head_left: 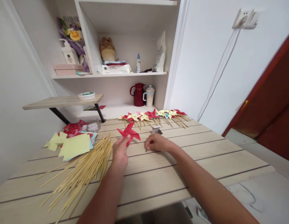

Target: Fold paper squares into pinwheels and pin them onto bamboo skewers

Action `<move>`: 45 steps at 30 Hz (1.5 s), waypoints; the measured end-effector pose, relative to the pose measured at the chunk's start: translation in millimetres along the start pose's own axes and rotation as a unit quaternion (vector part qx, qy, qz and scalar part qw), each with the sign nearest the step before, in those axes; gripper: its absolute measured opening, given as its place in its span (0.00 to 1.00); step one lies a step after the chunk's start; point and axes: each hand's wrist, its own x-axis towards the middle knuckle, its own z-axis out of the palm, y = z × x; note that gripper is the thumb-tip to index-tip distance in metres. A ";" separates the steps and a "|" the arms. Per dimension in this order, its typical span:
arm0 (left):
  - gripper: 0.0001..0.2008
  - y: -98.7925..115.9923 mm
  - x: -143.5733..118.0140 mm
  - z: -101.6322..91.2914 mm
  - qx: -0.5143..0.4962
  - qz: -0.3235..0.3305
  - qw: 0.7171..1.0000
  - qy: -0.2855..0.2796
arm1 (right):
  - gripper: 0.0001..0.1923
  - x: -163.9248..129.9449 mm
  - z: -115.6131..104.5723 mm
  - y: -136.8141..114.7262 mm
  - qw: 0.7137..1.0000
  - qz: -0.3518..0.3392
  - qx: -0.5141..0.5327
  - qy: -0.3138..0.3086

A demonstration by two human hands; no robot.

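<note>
My left hand [121,148] pinches a red paper pinwheel [130,132] by its lower edge, thumb on the front, above the table. To the right, my right hand [157,142] is low over the boards with its fingertips pressed together; a tiny dark speck shows beneath them, too small to name. Just behind that hand sits a small silvery open packet or box [156,130]. A fanned pile of thin wooden sticks [88,171] lies left of my left hand. Beyond both hands, a row of finished pinwheels on sticks [151,115] stretches along the back, in red, yellow and blue.
Square paper sheets [76,145] and a plastic tub [91,126] lie at the left, near a small raised stand [65,102]. On the shelf behind are a dark red jug [138,95] and a lidded cup [149,96]. A cable [216,71] hangs on the right wall.
</note>
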 end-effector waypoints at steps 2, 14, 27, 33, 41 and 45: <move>0.09 -0.5 0.6 -0.4 0.005 0.001 1.000 -0.004 | 0.04 0.2 -1.3 -1.0 0.999 0.006 0.014 0.045; 0.16 3.5 -13.4 3.6 0.043 0.022 0.995 -0.092 | 0.26 -7.2 5.7 -31.5 0.955 -0.009 0.225 0.192; 0.14 4.8 -26.6 9.6 0.167 0.085 0.967 -0.171 | 0.16 -8.1 7.8 -46.2 0.947 -0.013 0.279 0.156; 0.13 3.7 -27.3 9.5 0.186 0.085 0.964 -0.169 | 0.16 -7.0 9.2 -42.8 0.946 -0.009 0.287 0.151; 0.11 3.4 -30.9 11.0 0.187 0.079 0.965 -0.167 | 0.12 -6.7 10.1 -44.3 0.956 -0.017 0.245 0.161; 0.11 3.7 -32.7 12.1 0.191 0.074 0.964 -0.169 | 0.10 -7.2 11.0 -46.5 0.961 -0.010 0.222 0.164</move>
